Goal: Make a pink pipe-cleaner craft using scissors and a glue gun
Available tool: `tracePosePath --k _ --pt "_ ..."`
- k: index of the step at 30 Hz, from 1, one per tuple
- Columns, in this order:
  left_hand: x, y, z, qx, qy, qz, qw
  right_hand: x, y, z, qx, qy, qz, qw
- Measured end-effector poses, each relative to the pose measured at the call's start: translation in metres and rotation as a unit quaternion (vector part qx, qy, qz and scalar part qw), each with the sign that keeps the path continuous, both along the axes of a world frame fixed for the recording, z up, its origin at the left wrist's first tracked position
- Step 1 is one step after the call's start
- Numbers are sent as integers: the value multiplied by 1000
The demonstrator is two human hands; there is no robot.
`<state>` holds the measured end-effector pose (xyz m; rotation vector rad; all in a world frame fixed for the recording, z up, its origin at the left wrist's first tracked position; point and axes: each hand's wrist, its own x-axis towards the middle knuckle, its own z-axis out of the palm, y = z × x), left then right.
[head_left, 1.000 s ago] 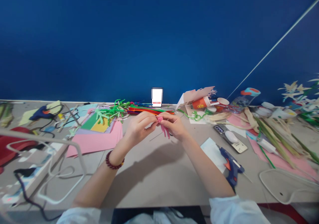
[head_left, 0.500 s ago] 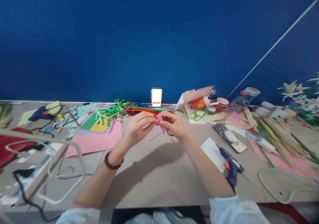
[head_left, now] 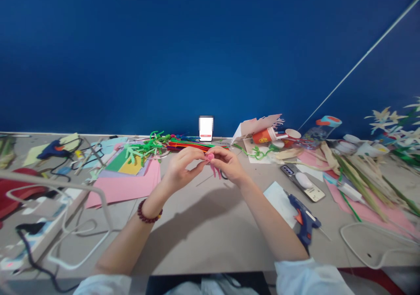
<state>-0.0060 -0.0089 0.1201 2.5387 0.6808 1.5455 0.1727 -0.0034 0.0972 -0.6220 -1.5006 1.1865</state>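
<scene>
Above the middle of the table, my left hand (head_left: pixel 183 167) and my right hand (head_left: pixel 228 163) meet around a small pink pipe-cleaner piece (head_left: pixel 211 160). Both hands pinch its curled top between fingertips, and its loose pink ends hang down below my right fingers. A dark red bead bracelet (head_left: pixel 148 212) sits on my left wrist. Behind the hands lies a bundle of coloured pipe cleaners (head_left: pixel 193 144), with green twisted ones (head_left: pixel 147 146) to its left.
Coloured paper sheets (head_left: pixel 126 179) lie at left. A blue glue gun (head_left: pixel 303 218), a phone (head_left: pixel 303 182) and white paper are at right. Another glue gun (head_left: pixel 54 148), cables and a power strip (head_left: pixel 36 229) fill the left. Paper cups (head_left: pixel 271 135) and dried leaves (head_left: pixel 361 172) stand at right.
The hands stay in place; the fingers have shifted slightly on the pink piece, whose hanging ends sit a little higher.
</scene>
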Motion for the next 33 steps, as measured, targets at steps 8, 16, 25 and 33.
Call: tracePosePath --k 8,16,25,33 --pt "8 -2 -2 -177 -87 1 980 -3 -3 4 92 -36 -80 992" --pt "21 -13 -2 -229 -138 62 962 -3 -3 5 201 -114 -202 952" --pt "23 -10 -15 -271 -200 74 939 -6 -4 -8 251 -174 -213 928" --pt "25 -5 -11 -435 -304 4 847 -7 -7 -8 215 -167 -216 937"
